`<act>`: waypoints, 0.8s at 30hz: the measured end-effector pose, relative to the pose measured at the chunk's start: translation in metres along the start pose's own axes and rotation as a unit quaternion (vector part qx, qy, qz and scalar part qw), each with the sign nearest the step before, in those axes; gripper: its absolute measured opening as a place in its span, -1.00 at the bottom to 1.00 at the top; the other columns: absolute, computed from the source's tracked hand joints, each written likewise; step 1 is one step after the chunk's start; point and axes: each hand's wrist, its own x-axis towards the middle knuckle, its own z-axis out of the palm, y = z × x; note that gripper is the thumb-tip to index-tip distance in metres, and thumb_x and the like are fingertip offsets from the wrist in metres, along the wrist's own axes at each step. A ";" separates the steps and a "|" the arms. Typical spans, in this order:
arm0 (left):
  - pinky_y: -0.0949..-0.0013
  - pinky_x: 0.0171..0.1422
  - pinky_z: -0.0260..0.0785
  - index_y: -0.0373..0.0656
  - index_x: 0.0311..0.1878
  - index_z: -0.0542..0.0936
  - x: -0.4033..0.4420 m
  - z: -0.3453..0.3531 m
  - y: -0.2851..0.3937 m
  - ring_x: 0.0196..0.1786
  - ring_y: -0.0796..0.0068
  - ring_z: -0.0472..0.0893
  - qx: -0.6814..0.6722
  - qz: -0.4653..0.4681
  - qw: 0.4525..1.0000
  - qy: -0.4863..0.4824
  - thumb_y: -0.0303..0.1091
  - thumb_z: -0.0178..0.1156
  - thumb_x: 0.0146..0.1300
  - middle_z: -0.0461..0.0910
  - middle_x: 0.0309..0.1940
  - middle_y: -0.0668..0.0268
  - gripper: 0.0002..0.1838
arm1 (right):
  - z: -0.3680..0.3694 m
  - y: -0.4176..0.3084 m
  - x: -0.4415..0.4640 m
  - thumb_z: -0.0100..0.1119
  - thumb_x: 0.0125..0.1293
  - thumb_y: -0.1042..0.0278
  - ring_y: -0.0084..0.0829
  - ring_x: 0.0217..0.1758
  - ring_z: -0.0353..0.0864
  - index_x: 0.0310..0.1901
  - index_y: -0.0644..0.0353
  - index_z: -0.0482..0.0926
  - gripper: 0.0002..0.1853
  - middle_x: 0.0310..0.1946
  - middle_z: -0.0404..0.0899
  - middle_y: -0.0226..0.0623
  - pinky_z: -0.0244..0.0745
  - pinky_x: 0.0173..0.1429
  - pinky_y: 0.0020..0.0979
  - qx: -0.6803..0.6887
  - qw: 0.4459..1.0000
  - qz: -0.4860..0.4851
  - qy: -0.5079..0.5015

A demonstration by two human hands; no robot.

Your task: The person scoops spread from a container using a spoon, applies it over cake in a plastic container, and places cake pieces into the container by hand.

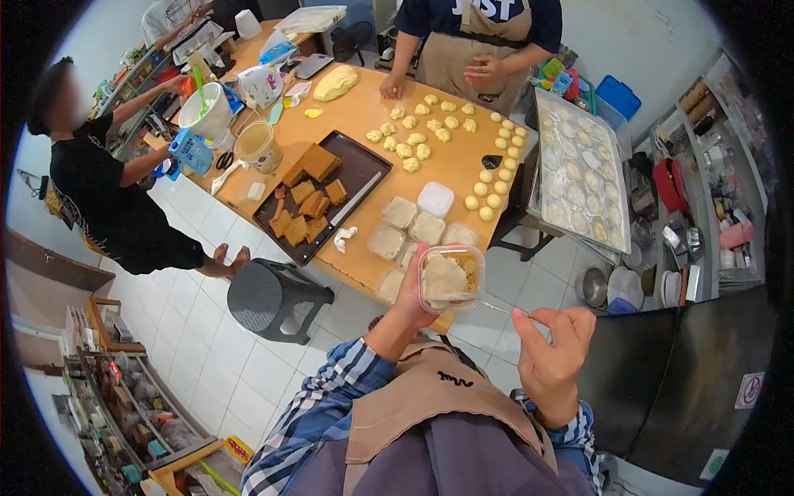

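Observation:
My left hand [404,304] is wrapped round a small clear plastic container [451,305], tilted toward me above the table's near edge. A pale, creamy layer [443,278] covers most of its inside, and yellow crumbly filling [472,266] shows along the right side. Between the closed fingers of my right hand [552,354] is a thin metal utensil [499,307]. It reaches to the container's lower right corner; its tip is too unclear to tell the kind. Just beyond my left hand, several similar containers [427,227] with pale tops stand on the table.
A dark tray [365,162] holds cut brown cake [313,202] and a long knife [359,198]. Dough pieces [411,140] and round balls [494,201] lie beyond. One person [484,50] stands opposite, another [103,178] at left. A stool [269,289] stands left.

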 end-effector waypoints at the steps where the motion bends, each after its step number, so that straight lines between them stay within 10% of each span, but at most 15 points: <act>1: 0.20 0.10 0.38 -0.15 0.15 0.38 -0.001 0.003 0.000 0.04 0.33 0.50 0.007 0.000 1.000 0.013 0.25 -0.35 0.31 0.49 0.02 0.23 -0.31 | -0.001 0.001 0.000 0.26 -0.15 0.52 -0.35 -0.33 0.31 -0.36 0.17 0.63 -0.79 -0.39 0.48 -0.38 0.16 -0.22 -0.28 -0.005 1.000 -0.002 0.002; 16: 0.11 0.09 0.35 -0.04 0.12 0.41 -0.010 0.018 0.003 0.03 0.37 0.49 0.111 -0.052 0.988 0.096 0.25 -0.28 0.29 0.49 0.00 0.30 -0.38 | -0.006 0.017 -0.010 0.23 -0.18 0.56 -0.34 -0.32 0.33 -0.33 0.11 0.65 -0.73 -0.39 0.48 -0.39 0.18 -0.21 -0.29 -0.021 1.000 0.012 0.002; 24: 0.20 -0.27 0.53 -0.05 0.12 0.40 -0.014 0.001 -0.009 -0.14 0.27 0.58 -0.059 -0.133 0.989 0.027 0.20 -0.26 0.28 0.53 -0.07 0.25 -0.41 | 0.005 0.024 -0.012 0.18 -0.19 0.59 -0.32 -0.31 0.34 -0.32 0.12 0.64 -0.71 -0.40 0.48 -0.37 0.18 -0.20 -0.28 -0.009 1.000 0.022 0.008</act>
